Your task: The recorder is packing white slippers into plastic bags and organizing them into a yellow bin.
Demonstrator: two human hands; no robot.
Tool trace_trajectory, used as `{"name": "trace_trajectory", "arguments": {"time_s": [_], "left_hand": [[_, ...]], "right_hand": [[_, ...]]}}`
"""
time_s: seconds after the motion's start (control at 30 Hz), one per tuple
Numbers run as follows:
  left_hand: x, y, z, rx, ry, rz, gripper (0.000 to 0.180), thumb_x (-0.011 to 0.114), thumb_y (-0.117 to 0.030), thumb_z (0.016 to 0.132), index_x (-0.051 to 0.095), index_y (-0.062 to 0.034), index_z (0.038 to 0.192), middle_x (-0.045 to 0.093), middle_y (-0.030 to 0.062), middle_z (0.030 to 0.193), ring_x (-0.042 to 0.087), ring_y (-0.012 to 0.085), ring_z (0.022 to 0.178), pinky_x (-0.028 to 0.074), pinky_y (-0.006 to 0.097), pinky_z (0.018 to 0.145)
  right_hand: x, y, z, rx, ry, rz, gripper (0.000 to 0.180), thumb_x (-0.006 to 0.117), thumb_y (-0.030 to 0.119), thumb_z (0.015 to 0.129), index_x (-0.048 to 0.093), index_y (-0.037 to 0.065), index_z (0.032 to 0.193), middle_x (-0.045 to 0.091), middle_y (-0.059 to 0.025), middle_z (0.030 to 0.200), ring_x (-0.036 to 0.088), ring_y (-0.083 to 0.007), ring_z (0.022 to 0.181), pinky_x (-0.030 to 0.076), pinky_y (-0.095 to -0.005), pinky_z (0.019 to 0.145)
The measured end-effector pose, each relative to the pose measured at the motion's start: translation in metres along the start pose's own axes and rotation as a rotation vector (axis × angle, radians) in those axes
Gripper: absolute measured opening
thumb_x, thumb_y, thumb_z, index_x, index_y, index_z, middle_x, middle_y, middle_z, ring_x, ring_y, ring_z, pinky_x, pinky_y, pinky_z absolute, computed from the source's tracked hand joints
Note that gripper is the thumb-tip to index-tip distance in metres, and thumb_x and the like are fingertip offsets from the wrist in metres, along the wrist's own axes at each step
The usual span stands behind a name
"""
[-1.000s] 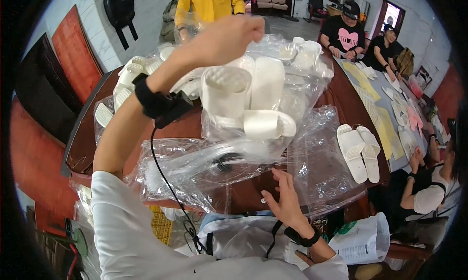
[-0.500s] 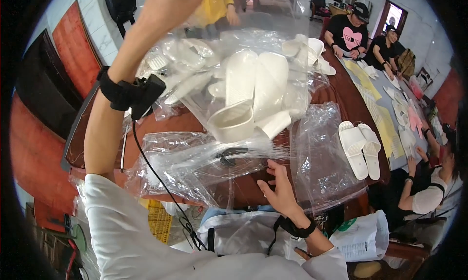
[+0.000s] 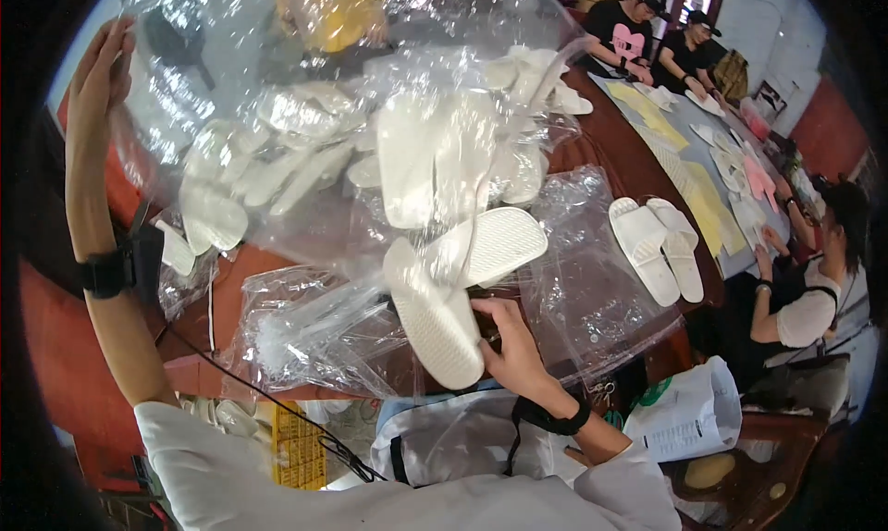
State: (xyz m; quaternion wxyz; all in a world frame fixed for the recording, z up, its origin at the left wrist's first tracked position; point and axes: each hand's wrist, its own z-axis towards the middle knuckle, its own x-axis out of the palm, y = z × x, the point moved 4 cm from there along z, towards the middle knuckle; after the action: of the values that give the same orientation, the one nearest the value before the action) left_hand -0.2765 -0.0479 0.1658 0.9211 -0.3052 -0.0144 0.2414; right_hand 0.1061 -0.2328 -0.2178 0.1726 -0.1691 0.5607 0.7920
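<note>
At the upper left my left hand (image 3: 104, 73) pinches the edge of a large clear plastic bag (image 3: 277, 207), which spreads across the far side of the table. A white slide slipper (image 3: 439, 337) lies tilted, sole up, at the bag's near end. My right hand (image 3: 516, 353) is beside that slipper, thumb and forefinger apart, fingertips at its edge; no firm grip shows. Another white slipper (image 3: 504, 244) points to the right just behind it. Farther back, several white slippers (image 3: 407, 161) show through the plastic; whether each is inside or behind it is unclear.
A pair of white slippers (image 3: 657, 249) stands on the brown table (image 3: 606, 142) at the right. Crumpled clear bags (image 3: 287, 332) lie near the front edge. A yellow crate (image 3: 298, 448) and a white bag (image 3: 689, 411) are below. People work at a grey table (image 3: 638, 96).
My left hand has swung left and down, spreading the plastic wide. Two white slippers have come nearer, one reaching my right hand. The whole view has shifted slightly.
</note>
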Motion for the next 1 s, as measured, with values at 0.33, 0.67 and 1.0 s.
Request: {"name": "trace_trajectory", "arguments": {"time_s": [0.33,0.67,1.0], "left_hand": [[0.169,0.023,-0.098,-0.212,0.616,-0.009,0.027,0.053,-0.036,0.096,0.063,-0.0128,0.102,0.049,-0.0098,0.073,0.032,-0.0002,0.052,0.022,0.018,0.044],[0.376,0.011,-0.188,0.295,0.884,0.101,0.013,0.057,-0.015,0.089,0.060,-0.0033,0.093,0.061,0.0107,0.072,0.060,0.0190,0.067,0.046,0.032,0.062],[0.420,0.005,-0.220,0.378,1.012,0.326,0.017,0.051,-0.019,0.088,0.062,-0.0067,0.092,0.065,0.0211,0.085,0.062,0.0414,0.085,0.048,0.049,0.075]], "right_hand": [[-0.114,0.006,-0.059,0.111,-0.376,0.305,0.035,0.055,-0.003,0.089,0.045,0.000,0.123,0.052,-0.0090,0.114,0.057,-0.0170,0.102,0.051,-0.0294,0.084],[-0.228,-0.144,-0.097,0.327,-0.699,0.054,0.026,0.057,0.012,0.093,0.052,0.002,0.117,0.057,-0.0067,0.104,0.057,-0.0138,0.093,0.048,-0.0259,0.074],[-0.260,-0.149,-0.015,0.396,-0.522,-0.550,0.043,0.068,0.039,0.082,0.068,-0.003,0.092,0.067,-0.0182,0.079,0.065,-0.0311,0.074,0.049,-0.0370,0.066]]}}
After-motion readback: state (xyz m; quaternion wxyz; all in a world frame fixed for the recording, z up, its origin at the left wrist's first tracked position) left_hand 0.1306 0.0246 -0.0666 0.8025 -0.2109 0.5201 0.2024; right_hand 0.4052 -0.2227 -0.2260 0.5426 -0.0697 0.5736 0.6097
